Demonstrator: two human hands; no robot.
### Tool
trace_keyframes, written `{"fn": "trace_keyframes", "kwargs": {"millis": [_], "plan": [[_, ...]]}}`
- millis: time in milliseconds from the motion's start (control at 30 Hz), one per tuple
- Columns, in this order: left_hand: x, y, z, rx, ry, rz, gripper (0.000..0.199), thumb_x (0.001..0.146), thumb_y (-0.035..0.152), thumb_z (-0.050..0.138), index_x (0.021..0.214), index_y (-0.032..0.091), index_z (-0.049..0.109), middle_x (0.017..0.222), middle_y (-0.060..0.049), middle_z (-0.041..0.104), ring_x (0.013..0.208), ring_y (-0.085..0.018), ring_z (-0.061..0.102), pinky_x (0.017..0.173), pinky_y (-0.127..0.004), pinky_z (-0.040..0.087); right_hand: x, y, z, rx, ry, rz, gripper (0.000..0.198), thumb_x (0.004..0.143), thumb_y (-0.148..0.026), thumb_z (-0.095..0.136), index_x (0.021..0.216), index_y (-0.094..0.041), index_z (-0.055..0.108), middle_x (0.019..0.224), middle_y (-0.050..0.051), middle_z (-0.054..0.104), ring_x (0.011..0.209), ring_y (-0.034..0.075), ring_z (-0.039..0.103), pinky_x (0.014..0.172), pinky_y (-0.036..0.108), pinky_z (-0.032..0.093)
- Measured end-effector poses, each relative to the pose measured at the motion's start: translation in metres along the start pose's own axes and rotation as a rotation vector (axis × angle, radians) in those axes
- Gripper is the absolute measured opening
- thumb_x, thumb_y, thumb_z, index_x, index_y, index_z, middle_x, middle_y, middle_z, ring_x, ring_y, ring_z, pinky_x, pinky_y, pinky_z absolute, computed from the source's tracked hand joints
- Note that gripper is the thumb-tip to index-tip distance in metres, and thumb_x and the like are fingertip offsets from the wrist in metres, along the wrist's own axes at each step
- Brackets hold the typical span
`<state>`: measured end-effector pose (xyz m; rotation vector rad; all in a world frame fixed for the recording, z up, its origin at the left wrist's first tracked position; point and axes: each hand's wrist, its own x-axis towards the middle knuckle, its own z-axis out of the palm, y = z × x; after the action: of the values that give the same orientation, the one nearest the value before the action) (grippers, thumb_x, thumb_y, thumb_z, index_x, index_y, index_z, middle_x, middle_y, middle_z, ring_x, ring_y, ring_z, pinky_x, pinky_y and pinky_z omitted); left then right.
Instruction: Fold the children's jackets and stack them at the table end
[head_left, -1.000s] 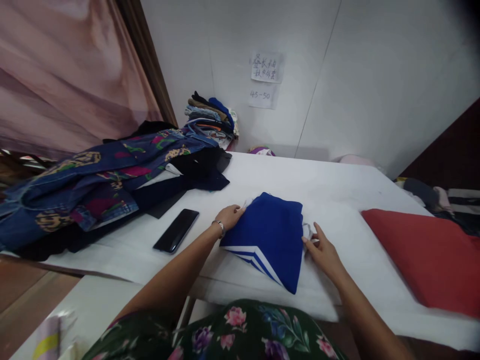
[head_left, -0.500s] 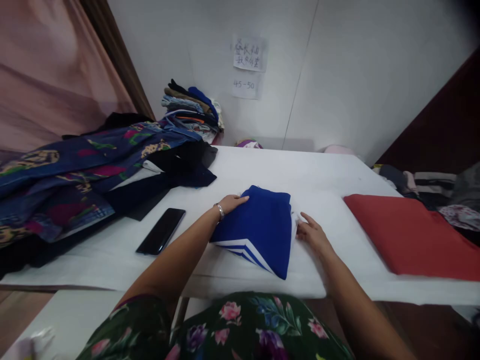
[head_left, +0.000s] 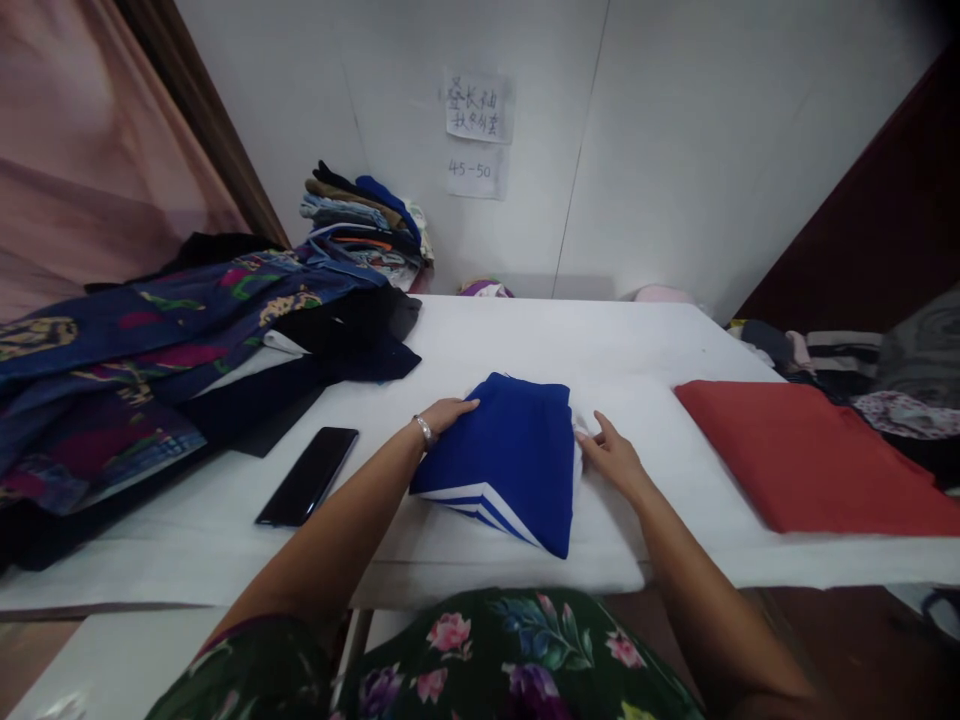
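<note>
on the worktop (head_left: 645,345), a blue garment (head_left: 506,450) lies between the left hand (head_left: 448,412), gripping its edge, and the right hand (head_left: 615,457), touching white cloth (head_left: 578,424) (pinch unclear), so uneven pulling could skew its layers.

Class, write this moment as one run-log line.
left hand: on blue garment | right hand: at its right edge | phone: left | red cloth: right

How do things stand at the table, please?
Left hand on blue cloth; right hand at its white right side. Striped edge showing. Phone left, red cloth right, both apart.
</note>
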<state>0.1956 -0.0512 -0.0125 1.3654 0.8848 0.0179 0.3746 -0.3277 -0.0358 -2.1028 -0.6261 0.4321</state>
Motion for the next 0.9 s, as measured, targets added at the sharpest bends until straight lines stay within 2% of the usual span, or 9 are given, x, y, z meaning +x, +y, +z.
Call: {"fn": "trace_keyframes", "kwargs": {"millis": [133,267,367,467,533,700,800,900], "plan": [[0.001,0.001,0.003,0.156,0.119,0.057,0.046,0.062,0.054,0.076,0.084,0.014,0.070,0.076,-0.010,0.074,0.069,-0.024,0.070,0.064,-0.031,0.055,-0.011,0.002,-0.003,0.183,0.045,-0.003,0.071,0.076,-0.054,0.061,0.137,-0.020,0.045,0.081,0.001,0.063,0.065,0.016,0.060,0.050,0.025,0.044],[0.002,0.002,0.003,0.227,0.140,0.033,0.040,0.065,0.054,0.073,0.075,0.015,0.069,0.070,-0.009,0.073,0.068,-0.024,0.070,0.062,-0.029,0.055,-0.016,-0.011,0.012,0.407,-0.095,0.060,0.077,0.072,-0.050,0.067,0.138,-0.016,0.044,0.070,-0.001,0.061,0.056,0.014,0.056,0.046,0.025,0.043],[0.001,0.002,0.003,0.181,0.135,0.026,0.036,0.068,0.051,0.072,0.074,0.016,0.069,0.068,-0.008,0.073,0.067,-0.023,0.070,0.061,-0.029,0.055,-0.015,-0.023,0.023,0.519,-0.197,0.075,0.081,0.069,-0.047,0.073,0.139,-0.018,0.043,0.070,-0.001,0.065,0.055,0.014,0.058,0.050,0.027,0.045],[0.001,0.000,0.001,0.083,0.096,0.040,0.032,0.071,0.047,0.070,0.080,0.016,0.068,0.069,-0.006,0.073,0.065,-0.022,0.069,0.061,-0.031,0.056,-0.011,-0.029,0.029,0.649,-0.251,0.090,0.082,0.066,-0.041,0.077,0.138,-0.023,0.043,0.082,0.002,0.071,0.070,0.018,0.065,0.063,0.030,0.051],[0.002,-0.002,0.000,0.053,0.098,0.054,0.029,0.073,0.044,0.069,0.081,0.016,0.066,0.068,-0.005,0.072,0.063,-0.021,0.068,0.061,-0.031,0.056,-0.009,-0.028,0.031,0.714,-0.250,0.126,0.086,0.063,-0.034,0.079,0.139,-0.023,0.042,0.082,0.002,0.072,0.074,0.019,0.067,0.070,0.031,0.052],[0.002,-0.003,0.001,0.081,0.146,0.085,0.027,0.074,0.043,0.069,0.079,0.017,0.066,0.071,-0.005,0.072,0.068,-0.022,0.069,0.063,-0.029,0.055,-0.004,-0.017,0.033,0.763,-0.291,0.158,0.091,0.060,-0.025,0.076,0.142,-0.020,0.037,0.072,0.000,0.071,0.067,0.019,0.065,0.068,0.031,0.050],[-0.004,0.000,0.006,0.059,0.051,0.092,0.036,0.076,0.051,0.064,0.085,0.016,0.068,0.077,-0.007,0.074,0.071,-0.023,0.070,0.066,-0.031,0.056,-0.006,-0.019,0.031,0.756,-0.282,0.161,0.086,0.062,-0.023,0.072,0.141,-0.021,0.038,0.069,-0.001,0.070,0.064,0.019,0.064,0.064,0.030,0.049],[-0.007,0.002,0.011,0.040,-0.041,0.110,0.037,0.081,0.049,0.060,0.094,0.016,0.067,0.082,-0.007,0.074,0.072,-0.022,0.070,0.068,-0.033,0.056,-0.009,-0.026,0.031,0.746,-0.256,0.154,0.083,0.064,-0.023,0.067,0.142,-0.024,0.038,0.072,-0.001,0.069,0.063,0.017,0.063,0.060,0.028,0.048]]}}
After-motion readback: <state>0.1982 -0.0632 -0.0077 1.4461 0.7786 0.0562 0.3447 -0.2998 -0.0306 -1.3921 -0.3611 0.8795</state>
